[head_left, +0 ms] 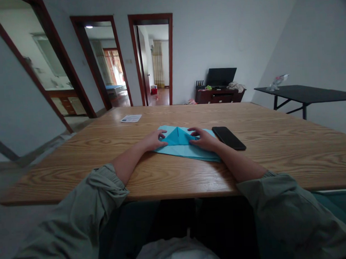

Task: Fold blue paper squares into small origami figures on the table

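Our fingers [159, 132] curve, spread apart, at both ends of the folded blue paper [177, 139]; whether they pinch it, we cannot tell. It lies between our left hand [154, 141] and right hand [205, 138], long axis side to side, neither clearly nearer, over light-blue sheets [185, 151] on the counter [104, 148].
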Demonstrator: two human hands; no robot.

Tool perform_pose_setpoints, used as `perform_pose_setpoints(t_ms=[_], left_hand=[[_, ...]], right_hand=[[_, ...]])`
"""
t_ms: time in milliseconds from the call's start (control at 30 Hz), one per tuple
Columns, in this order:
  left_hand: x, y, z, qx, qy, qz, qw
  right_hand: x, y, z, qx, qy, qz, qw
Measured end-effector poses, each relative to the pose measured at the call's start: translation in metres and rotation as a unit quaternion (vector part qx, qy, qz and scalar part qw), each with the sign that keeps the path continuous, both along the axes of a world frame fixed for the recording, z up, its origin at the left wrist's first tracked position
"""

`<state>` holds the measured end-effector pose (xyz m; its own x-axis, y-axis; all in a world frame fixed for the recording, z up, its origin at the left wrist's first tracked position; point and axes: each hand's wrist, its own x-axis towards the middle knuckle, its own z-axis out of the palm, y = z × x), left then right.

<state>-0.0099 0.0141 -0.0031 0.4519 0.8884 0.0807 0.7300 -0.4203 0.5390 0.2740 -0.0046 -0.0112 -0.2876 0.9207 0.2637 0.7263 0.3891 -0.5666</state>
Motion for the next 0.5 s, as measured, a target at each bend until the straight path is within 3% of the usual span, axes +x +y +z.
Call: perform_pose_setpoints(t_ms=[267,500], left_hand=[[-0.001,0.001,0.0,0.037,-0.003,0.005,0.999],[-0.006,-0.007,0.009,0.102,0.03,-0.023,0.994]], right_hand=[[0.002,0.0,0.003,0.103,0.016,0.007,0.995],[0.003,-0.002,0.006,0.094,-0.012,0.029,0.995]])
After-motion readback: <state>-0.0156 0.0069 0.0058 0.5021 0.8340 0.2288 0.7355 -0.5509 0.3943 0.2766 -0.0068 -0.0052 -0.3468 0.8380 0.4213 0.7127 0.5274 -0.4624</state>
